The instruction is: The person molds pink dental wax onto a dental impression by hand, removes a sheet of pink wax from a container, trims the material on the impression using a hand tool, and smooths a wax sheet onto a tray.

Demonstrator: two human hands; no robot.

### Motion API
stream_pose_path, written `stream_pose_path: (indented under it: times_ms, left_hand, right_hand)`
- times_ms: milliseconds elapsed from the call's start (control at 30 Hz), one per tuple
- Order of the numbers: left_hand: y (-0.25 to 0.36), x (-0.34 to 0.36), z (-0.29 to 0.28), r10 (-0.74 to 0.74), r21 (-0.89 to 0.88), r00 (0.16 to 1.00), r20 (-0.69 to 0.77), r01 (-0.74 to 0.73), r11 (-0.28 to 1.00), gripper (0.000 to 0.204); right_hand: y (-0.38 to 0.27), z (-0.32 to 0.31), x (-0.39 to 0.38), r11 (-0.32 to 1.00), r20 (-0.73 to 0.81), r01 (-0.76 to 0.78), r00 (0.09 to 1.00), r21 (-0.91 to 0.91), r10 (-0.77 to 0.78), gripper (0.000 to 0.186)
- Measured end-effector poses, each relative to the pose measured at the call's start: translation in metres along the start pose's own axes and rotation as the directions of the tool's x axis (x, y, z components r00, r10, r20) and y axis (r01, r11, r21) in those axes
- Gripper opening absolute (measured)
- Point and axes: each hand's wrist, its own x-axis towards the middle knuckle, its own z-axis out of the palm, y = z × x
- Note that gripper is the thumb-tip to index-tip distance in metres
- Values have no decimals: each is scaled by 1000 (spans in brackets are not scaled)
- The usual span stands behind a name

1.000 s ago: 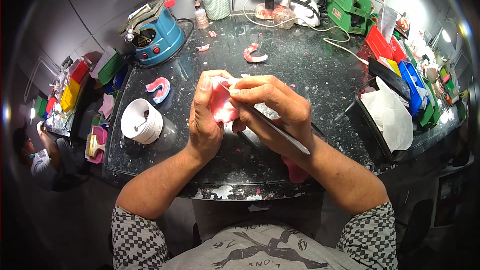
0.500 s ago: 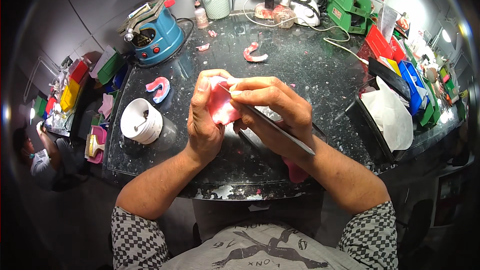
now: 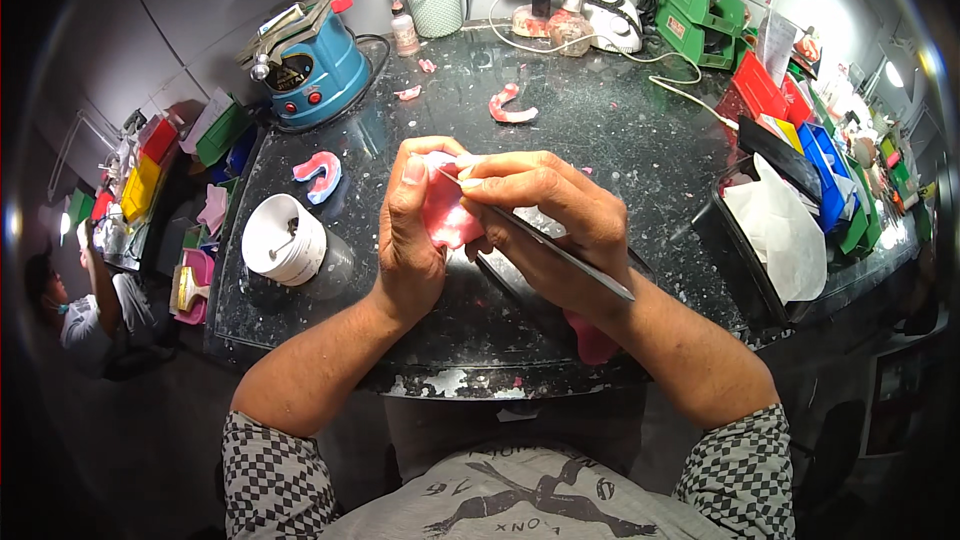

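My left hand (image 3: pixel 412 230) is closed round a glossy pink wax piece on a pale base, which looks like a dental model (image 3: pixel 448 215); its far side is hidden by the fingers. Pinched in my right hand (image 3: pixel 560 205) is a slim metal carving tool (image 3: pixel 570 258), its thin tip resting at the upper part of the pink surface. The tool's handle slants down to the right, over the wrist. Beneath my right forearm, a pink sheet (image 3: pixel 592 338) shows in part at the table's front edge.
A white tub (image 3: pixel 284 240) stands left of my hands, with a pink and blue horseshoe-shaped piece (image 3: pixel 318 178) behind it. Another horseshoe piece (image 3: pixel 512 105) lies farther back. A blue machine (image 3: pixel 315 75) is at back left; a black tray (image 3: pixel 745 265) with white paper sits right. A person (image 3: pixel 92 305) is far left.
The tool and my right hand have shifted very slightly while the tip stays at the pink surface. At far left, the other person's arm has risen a little.
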Motion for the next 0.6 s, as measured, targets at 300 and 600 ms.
stream_pose_path:
  times_ms: [300,600]
  left_hand:
    - [2,-1,2,-6,-78,999,-33,4,997,47]
    - [2,0,3,5,-67,999,-48,-8,998,46]
  right_hand:
    - [1,0,0,1000,8,-4,1000,18,4,27]
    - [1,0,0,1000,18,-13,1000,14,13,26]
